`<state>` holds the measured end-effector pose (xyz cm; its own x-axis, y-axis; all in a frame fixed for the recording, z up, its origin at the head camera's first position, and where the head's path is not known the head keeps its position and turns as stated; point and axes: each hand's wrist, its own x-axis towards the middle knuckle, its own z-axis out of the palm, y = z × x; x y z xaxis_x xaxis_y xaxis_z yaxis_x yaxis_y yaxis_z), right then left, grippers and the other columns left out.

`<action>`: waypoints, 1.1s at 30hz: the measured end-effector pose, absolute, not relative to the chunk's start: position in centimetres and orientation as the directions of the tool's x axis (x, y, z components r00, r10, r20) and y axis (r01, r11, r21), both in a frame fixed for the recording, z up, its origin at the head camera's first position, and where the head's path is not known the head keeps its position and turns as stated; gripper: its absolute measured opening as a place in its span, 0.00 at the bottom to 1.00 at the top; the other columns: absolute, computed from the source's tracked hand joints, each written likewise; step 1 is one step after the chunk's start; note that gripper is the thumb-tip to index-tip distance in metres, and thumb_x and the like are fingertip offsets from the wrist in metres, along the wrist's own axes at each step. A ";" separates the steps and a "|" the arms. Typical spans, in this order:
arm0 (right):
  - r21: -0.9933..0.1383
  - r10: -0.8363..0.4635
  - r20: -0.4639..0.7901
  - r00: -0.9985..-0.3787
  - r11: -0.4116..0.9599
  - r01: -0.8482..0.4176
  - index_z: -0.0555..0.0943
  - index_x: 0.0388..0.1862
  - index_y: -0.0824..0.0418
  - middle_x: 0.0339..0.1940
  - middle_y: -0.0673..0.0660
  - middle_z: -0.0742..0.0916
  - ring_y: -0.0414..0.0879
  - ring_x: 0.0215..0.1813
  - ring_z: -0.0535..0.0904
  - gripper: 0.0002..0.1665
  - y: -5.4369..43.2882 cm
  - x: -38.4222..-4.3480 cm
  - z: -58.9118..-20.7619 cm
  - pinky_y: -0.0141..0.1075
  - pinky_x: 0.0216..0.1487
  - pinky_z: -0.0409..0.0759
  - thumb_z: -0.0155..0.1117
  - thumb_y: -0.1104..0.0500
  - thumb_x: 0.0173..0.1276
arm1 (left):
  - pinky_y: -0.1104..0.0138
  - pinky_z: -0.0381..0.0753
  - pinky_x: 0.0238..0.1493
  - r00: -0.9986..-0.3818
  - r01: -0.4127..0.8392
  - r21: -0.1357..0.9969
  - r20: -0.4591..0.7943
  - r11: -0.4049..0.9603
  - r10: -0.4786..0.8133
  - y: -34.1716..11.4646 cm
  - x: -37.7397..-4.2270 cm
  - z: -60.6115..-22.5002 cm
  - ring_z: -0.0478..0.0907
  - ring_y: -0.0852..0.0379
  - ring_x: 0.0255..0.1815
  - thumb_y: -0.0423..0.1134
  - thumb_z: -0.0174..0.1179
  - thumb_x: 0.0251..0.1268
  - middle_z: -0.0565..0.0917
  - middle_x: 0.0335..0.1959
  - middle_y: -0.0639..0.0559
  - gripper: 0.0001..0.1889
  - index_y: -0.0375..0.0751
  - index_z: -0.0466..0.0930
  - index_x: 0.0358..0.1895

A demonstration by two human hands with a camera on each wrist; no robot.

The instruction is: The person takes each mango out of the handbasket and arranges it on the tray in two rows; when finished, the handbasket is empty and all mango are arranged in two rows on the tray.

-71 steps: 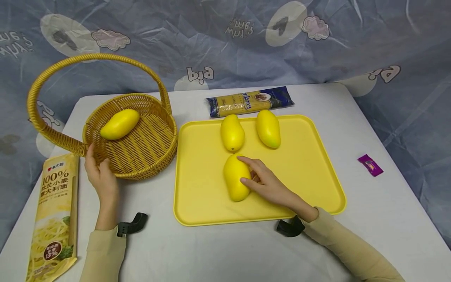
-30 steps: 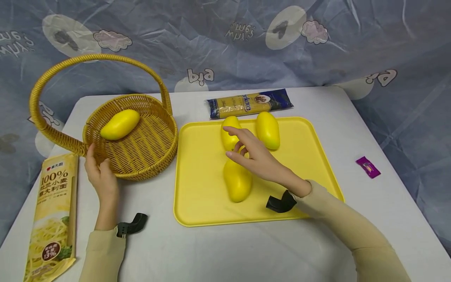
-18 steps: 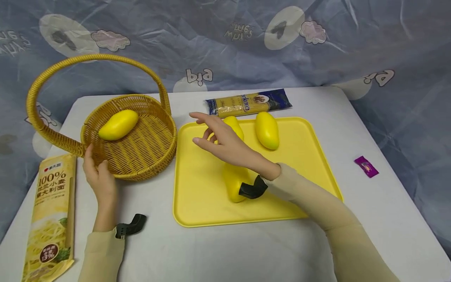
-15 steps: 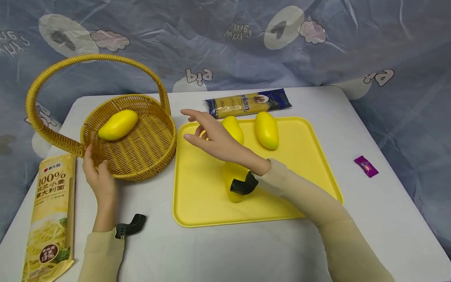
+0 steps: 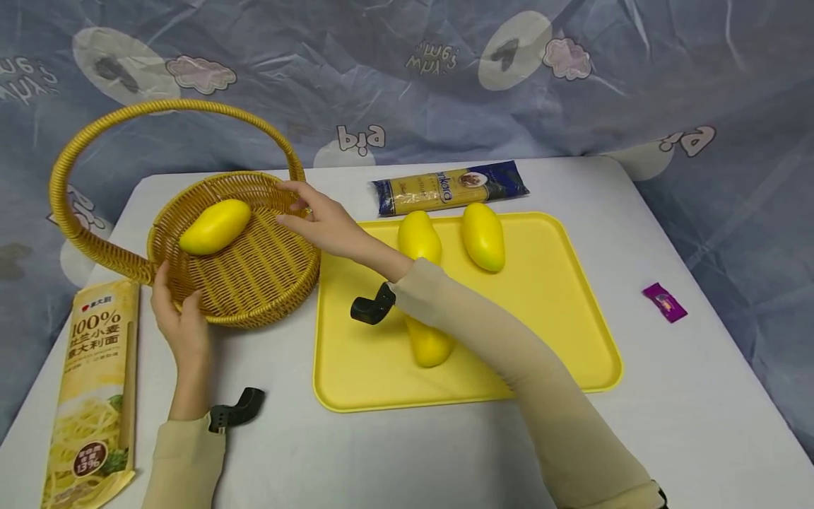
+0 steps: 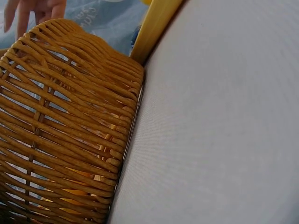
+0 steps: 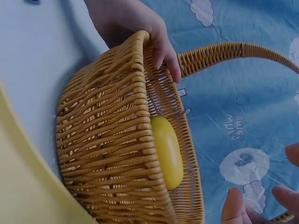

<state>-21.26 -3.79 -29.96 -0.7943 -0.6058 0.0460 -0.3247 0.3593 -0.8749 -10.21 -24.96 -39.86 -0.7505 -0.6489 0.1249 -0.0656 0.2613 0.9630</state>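
Note:
In the head view my left hand (image 5: 184, 322) holds the near left rim of a wicker basket (image 5: 263, 309); the right wrist view has its fingers (image 7: 172, 65) hooked over that rim. One yellow mango (image 5: 216, 227) lies inside the basket. My right hand (image 5: 331, 225) hovers over the basket's right rim, fingers loosely bent and holding nothing. Beneath my right forearm lies a yellow tray (image 5: 547, 311). It bears a mango (image 5: 431, 346) in front, partly hidden by the sleeve, another mango (image 5: 420, 233) behind it, and a third mango (image 5: 483, 237) to the right.
A blue-and-yellow pasta packet (image 5: 451, 187) lies behind the tray. At the left edge is a long spaghetti packet (image 5: 95, 389). A small purple wrapped sweet (image 5: 664, 302) sits on the right of the white table (image 5: 674, 417). The tall basket handle (image 5: 172, 104) arches over the left side.
My right hand has let go of the front mango, lifted off the tray and moved left to the basket. The mangoes have stayed in place, and my left hand still holds the rim.

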 end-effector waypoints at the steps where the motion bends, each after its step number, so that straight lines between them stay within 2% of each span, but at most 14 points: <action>1: -0.883 -0.602 0.025 -0.798 0.361 -0.300 0.59 0.72 0.50 0.57 0.57 0.77 0.40 0.29 0.73 0.32 -4.2 -21.5 -30.1 0.28 0.35 0.73 0.53 0.52 0.70 | 0.74 0.45 0.73 -0.748 -0.065 0.964 0.125 0.259 -0.651 -25.0 -10.2 -39.9 0.49 0.64 0.74 0.31 0.41 0.65 0.57 0.73 0.51 0.30 0.52 0.57 0.71; 6: -0.917 -0.603 -0.078 -0.794 0.355 -0.180 0.56 0.73 0.47 0.51 0.53 0.80 0.41 0.39 0.76 0.33 -6.7 -22.7 -30.7 0.28 0.38 0.75 0.51 0.50 0.71 | 0.75 0.46 0.71 -0.737 -0.062 0.967 0.121 0.245 -0.665 -25.1 -10.0 -40.0 0.50 0.65 0.73 0.30 0.40 0.65 0.58 0.72 0.51 0.29 0.51 0.58 0.71; 10: -0.925 -0.614 -0.109 -0.781 0.350 -0.146 0.55 0.73 0.47 0.44 0.54 0.82 0.42 0.34 0.75 0.34 -8.9 -23.2 -30.8 0.30 0.34 0.74 0.51 0.50 0.71 | 0.77 0.45 0.71 -0.730 -0.061 0.970 0.116 0.234 -0.674 -25.1 -9.8 -40.0 0.50 0.65 0.73 0.30 0.39 0.65 0.58 0.72 0.52 0.29 0.51 0.58 0.70; 15: -0.953 -0.582 -0.164 -0.796 0.303 -0.025 0.58 0.72 0.44 0.53 0.55 0.81 0.39 0.34 0.75 0.32 -11.1 -23.8 -30.9 0.28 0.34 0.76 0.52 0.50 0.71 | 0.77 0.46 0.71 -0.726 -0.041 0.972 0.129 0.230 -0.675 -25.0 -10.0 -40.0 0.50 0.65 0.73 0.30 0.39 0.66 0.58 0.72 0.51 0.29 0.50 0.59 0.70; 16: -0.958 -0.576 -0.178 -0.798 0.287 0.007 0.58 0.72 0.44 0.52 0.57 0.81 0.40 0.33 0.74 0.32 -11.5 -24.0 -31.0 0.27 0.34 0.76 0.52 0.51 0.71 | 0.77 0.46 0.71 -0.727 -0.037 0.972 0.133 0.233 -0.673 -24.9 -10.1 -40.0 0.50 0.65 0.73 0.30 0.40 0.66 0.58 0.72 0.51 0.29 0.50 0.59 0.70; 19: -0.963 -0.563 -0.209 -0.800 0.259 0.070 0.58 0.72 0.44 0.60 0.56 0.78 0.43 0.34 0.75 0.32 -12.7 -24.2 -31.5 0.28 0.35 0.78 0.53 0.53 0.71 | 0.77 0.46 0.71 -0.729 -0.032 0.972 0.138 0.235 -0.670 -24.8 -10.2 -40.0 0.50 0.64 0.73 0.29 0.40 0.65 0.58 0.72 0.50 0.29 0.49 0.58 0.71; 23: -0.951 -0.549 -0.222 -0.806 0.306 0.054 0.58 0.73 0.41 0.71 0.47 0.68 0.44 0.39 0.75 0.33 -14.7 -24.3 -32.3 0.30 0.36 0.76 0.53 0.53 0.70 | 0.76 0.45 0.71 -0.721 -0.026 0.973 0.139 0.227 -0.679 -25.0 -10.2 -40.0 0.50 0.62 0.74 0.28 0.40 0.64 0.57 0.73 0.50 0.29 0.47 0.58 0.71; 27: -0.942 -0.509 -0.213 -0.834 0.333 0.038 0.58 0.72 0.39 0.74 0.43 0.64 0.44 0.59 0.73 0.33 -16.3 -24.5 -32.9 0.34 0.47 0.75 0.53 0.52 0.70 | 0.75 0.45 0.72 -0.714 -0.016 0.974 0.146 0.225 -0.685 -25.2 -10.4 -40.1 0.50 0.59 0.75 0.27 0.40 0.63 0.57 0.73 0.48 0.30 0.43 0.58 0.71; 29: -0.940 -0.487 -0.222 -0.845 0.339 0.051 0.58 0.72 0.39 0.74 0.42 0.64 0.44 0.70 0.65 0.33 -16.8 -24.6 -33.1 0.35 0.57 0.72 0.53 0.52 0.70 | 0.74 0.45 0.73 -0.716 -0.017 0.972 0.151 0.233 -0.681 -25.2 -10.5 -40.3 0.50 0.58 0.75 0.27 0.41 0.63 0.57 0.73 0.47 0.30 0.43 0.58 0.71; 30: -0.938 -0.475 -0.230 -0.849 0.340 0.064 0.59 0.72 0.39 0.75 0.41 0.62 0.44 0.75 0.56 0.33 -17.0 -24.7 -33.3 0.36 0.63 0.69 0.53 0.52 0.70 | 0.73 0.45 0.74 -0.718 -0.015 0.972 0.154 0.237 -0.679 -25.2 -10.5 -40.4 0.49 0.57 0.75 0.26 0.41 0.63 0.57 0.73 0.47 0.30 0.42 0.58 0.71; 31: -0.939 -0.469 -0.240 -0.850 0.335 0.080 0.58 0.72 0.38 0.75 0.41 0.62 0.44 0.77 0.51 0.33 -17.1 -24.7 -33.4 0.38 0.67 0.66 0.53 0.52 0.70 | 0.72 0.45 0.74 -0.720 -0.014 0.970 0.157 0.241 -0.676 -25.2 -10.6 -40.4 0.49 0.57 0.76 0.26 0.41 0.62 0.57 0.73 0.46 0.30 0.42 0.58 0.71; 33: -0.936 -0.463 -0.263 -0.847 0.337 0.106 0.58 0.72 0.37 0.75 0.41 0.62 0.44 0.78 0.51 0.33 -17.4 -24.8 -33.6 0.39 0.69 0.65 0.52 0.52 0.70 | 0.71 0.45 0.74 -0.721 -0.014 0.969 0.162 0.248 -0.674 -25.1 -10.6 -40.4 0.49 0.57 0.76 0.27 0.41 0.62 0.57 0.73 0.46 0.30 0.43 0.58 0.71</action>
<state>-24.79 -17.38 -33.65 -0.8465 -0.4630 -0.2627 0.1061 0.3368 -0.9356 -10.65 -25.13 -40.42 -0.7207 -0.6740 0.1621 -0.0135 0.2475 0.9688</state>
